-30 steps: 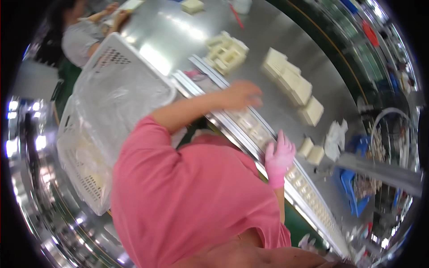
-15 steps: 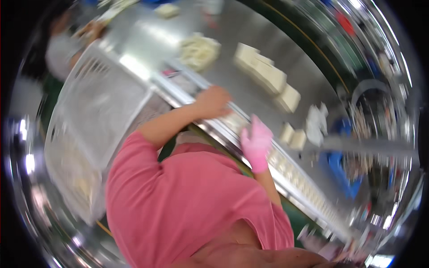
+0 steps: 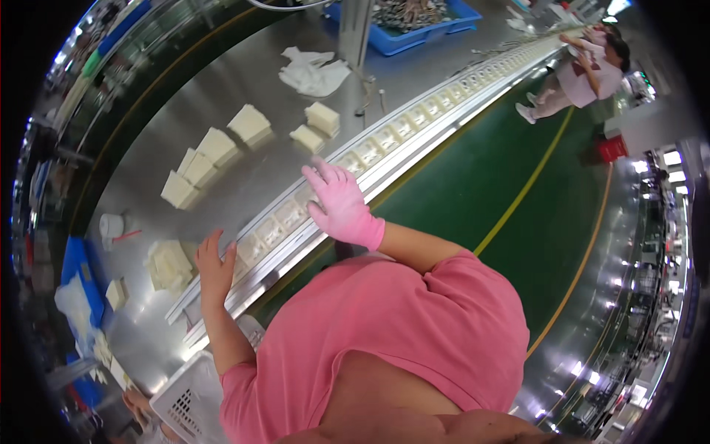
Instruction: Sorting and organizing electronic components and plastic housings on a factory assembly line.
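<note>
Gloved grip (image 3: 342, 207) spans track (image 3: 399, 155) between table (image 3: 148, 152) and floor (image 3: 451, 200).

The scene is brightly and fairly evenly lit, in cool white light. The broad grey metal table (image 3: 248, 166) shines with soft glare, strongest toward its lower left part, while only faint, soft-edged shadows lie beside the cream-coloured blocks (image 3: 181, 191). A sharper gleam runs along the long silver metal track (image 3: 274, 274). The glossy green floor (image 3: 458, 185) looks darker, with small white highlights scattered at the far right. Focus is reasonable in the middle, though fine detail is soft; toward the left rim the background smears. Fisheye distortion bows the yellow floor line (image 3: 510, 207), and black vignetting fills the corners.
</note>
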